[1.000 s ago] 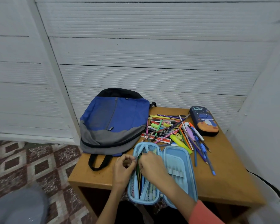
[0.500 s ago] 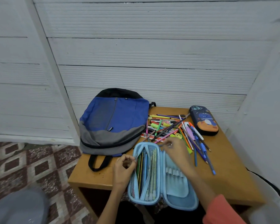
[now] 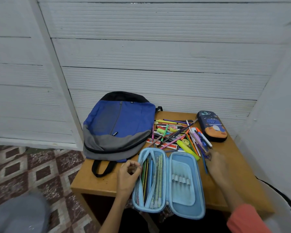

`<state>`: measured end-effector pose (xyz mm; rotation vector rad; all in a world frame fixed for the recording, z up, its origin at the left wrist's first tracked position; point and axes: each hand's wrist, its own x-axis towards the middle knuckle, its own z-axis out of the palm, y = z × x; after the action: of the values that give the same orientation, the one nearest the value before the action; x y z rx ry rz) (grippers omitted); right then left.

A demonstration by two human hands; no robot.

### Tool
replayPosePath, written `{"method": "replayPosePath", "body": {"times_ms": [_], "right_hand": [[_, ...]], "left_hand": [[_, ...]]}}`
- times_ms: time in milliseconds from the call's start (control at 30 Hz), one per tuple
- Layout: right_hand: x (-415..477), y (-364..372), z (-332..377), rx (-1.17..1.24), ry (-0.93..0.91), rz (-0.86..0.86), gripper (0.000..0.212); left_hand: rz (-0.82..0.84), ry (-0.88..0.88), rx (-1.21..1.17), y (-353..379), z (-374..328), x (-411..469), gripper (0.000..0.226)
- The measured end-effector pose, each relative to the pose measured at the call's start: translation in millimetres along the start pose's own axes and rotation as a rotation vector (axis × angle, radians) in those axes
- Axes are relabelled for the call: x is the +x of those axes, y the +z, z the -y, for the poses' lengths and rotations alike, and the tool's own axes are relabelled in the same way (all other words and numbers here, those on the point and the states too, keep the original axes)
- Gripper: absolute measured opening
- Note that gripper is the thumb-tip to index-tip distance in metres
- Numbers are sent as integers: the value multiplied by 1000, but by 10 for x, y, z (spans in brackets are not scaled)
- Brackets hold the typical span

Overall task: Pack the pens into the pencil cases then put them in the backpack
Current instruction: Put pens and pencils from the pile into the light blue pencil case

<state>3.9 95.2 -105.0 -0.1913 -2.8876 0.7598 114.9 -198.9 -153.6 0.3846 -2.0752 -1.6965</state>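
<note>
Pens (image 3: 178, 133) lie heaped on the table (image 3: 97, 182) between the backpack (image 3: 119, 125) and a dark pencil case (image 3: 212, 126); more sit in the open blue pencil case (image 3: 197, 190), half hidden by mesh; the left hand (image 3: 127, 175) pinches its pocket edge; the right hand (image 3: 217, 165) is blurred at the heap's near edge, so I cannot tell how its fingers lie.

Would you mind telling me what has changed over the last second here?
The right hand left the open blue pencil case and moved right and away, to the near edge of the loose pens; whether its fingers hold one yet is too blurred to tell. The left hand stayed, pinching the case's mesh pocket open. The backpack and dark pencil case have not moved.
</note>
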Motion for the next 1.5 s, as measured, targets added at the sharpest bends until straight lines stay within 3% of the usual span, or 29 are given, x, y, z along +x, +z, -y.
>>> {"method": "replayPosePath", "body": {"times_ms": [133,233,300,433,633,800,900,1100,1300,1433,1500], "right_hand": [[-68,-118,151,154,-67,-127,14],[-152,-184,444,407,-136,-220,33],[-254,-203,713,626,-147,-136,51],[-576,-116,1154,915,-185,214,87],[-797,229,1383,658,-187,537,96],[-806,345,1453,223,-237,686,92],[-791,344,1524,18,-281,689,64],[-813,450,1540,-160,-342,637,59],[-858,458,1497,-136,-387,589,43],[-798,364,1399,167,-335,535,29],[-677,278,1285,308,-230,406,17]], "left_hand": [[6,5,-4,0,4,0,14],[12,13,-5,-1,-6,-8,12],[10,15,-3,-12,-6,-9,11],[14,19,-2,-9,-16,-7,11],[23,29,12,-13,10,10,12],[16,28,22,-13,9,16,14],[12,24,15,-9,-3,11,14],[15,25,26,-15,-7,8,14],[12,41,29,-15,-33,-4,15],[15,31,17,-12,-24,-5,15],[14,19,5,-13,-8,-6,14]]}}
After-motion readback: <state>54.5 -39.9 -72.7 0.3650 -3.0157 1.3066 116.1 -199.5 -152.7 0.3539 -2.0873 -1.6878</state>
